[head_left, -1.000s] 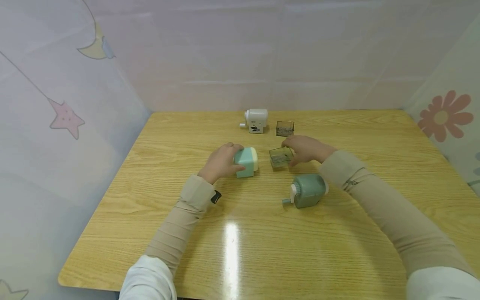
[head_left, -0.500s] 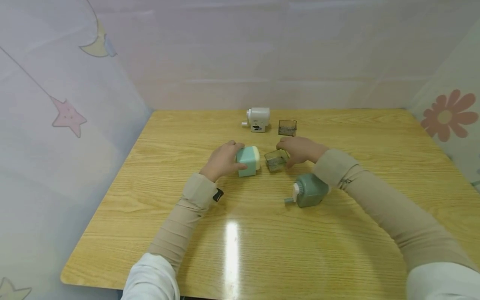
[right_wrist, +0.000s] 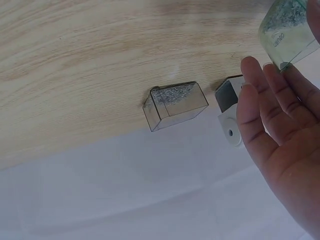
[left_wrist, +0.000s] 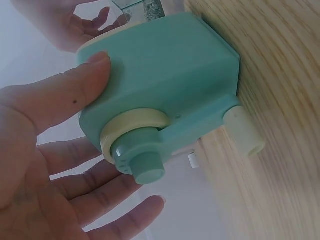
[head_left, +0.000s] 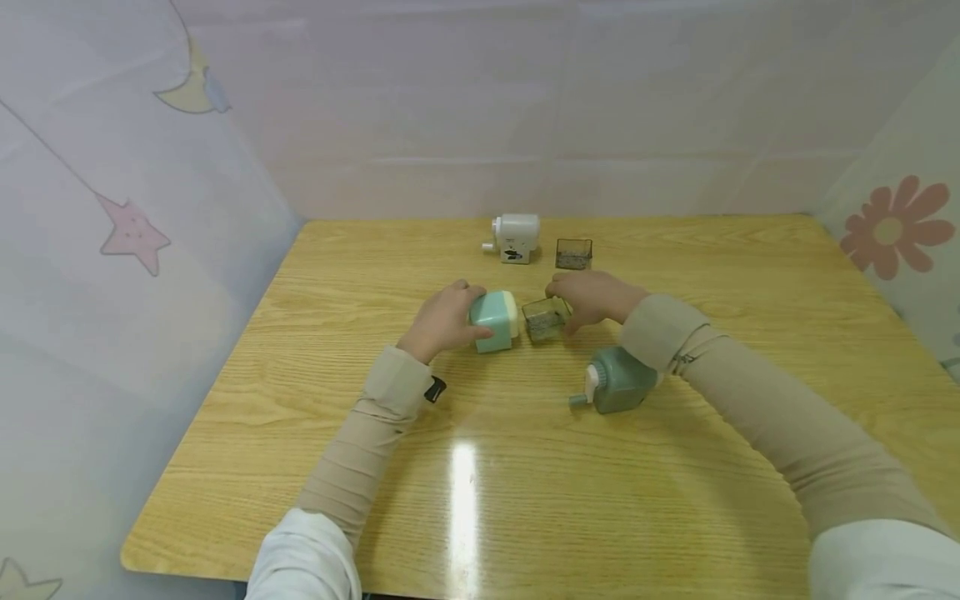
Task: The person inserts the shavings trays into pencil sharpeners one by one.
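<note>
Turquoise sharpener (head_left: 492,322) clamped in left fingers (left_wrist: 131,220), clear box (head_left: 543,320) in right fingers (right_wrist: 265,95) (angled inward).

rear sharpener (head_left: 519,237) left of rear bin (head_left: 573,255) | left sharpener (head_left: 491,322) left of front bin (head_left: 544,320) | right sharpener (head_left: 620,381) foremost

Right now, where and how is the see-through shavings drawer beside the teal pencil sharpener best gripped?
Probably by pinching the near and far walls of the shavings drawer toward its right end, coming from the right: the teal pencil sharpener sits close on its left. It looks open-topped with shavings inside, so keep it level.
</note>
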`<state>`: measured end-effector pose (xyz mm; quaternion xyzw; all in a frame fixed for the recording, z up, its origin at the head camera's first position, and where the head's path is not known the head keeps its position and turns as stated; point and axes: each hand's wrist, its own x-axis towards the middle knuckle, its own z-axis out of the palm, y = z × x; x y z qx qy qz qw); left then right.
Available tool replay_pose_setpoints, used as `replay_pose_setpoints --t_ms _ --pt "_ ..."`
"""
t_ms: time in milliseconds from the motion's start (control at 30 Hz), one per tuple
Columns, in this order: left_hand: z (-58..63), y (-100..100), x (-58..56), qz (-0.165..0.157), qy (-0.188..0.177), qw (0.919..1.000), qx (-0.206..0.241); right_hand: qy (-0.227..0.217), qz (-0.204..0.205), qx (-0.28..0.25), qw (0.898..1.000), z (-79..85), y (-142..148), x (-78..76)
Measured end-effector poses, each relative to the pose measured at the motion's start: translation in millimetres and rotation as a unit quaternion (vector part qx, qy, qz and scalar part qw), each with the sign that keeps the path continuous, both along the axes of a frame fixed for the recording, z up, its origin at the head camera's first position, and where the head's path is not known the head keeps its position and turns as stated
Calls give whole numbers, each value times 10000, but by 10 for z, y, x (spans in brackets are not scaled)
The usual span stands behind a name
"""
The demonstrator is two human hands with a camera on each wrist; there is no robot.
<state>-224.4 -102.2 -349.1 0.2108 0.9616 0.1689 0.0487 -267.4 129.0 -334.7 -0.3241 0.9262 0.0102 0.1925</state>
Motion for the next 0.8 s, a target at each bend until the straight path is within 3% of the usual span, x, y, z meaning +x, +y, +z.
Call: replay_pose_setpoints --t_ms 800 --pt "-5 -141 25 154 -177 9996 151 87 102 284 9995 78 -221 -6"
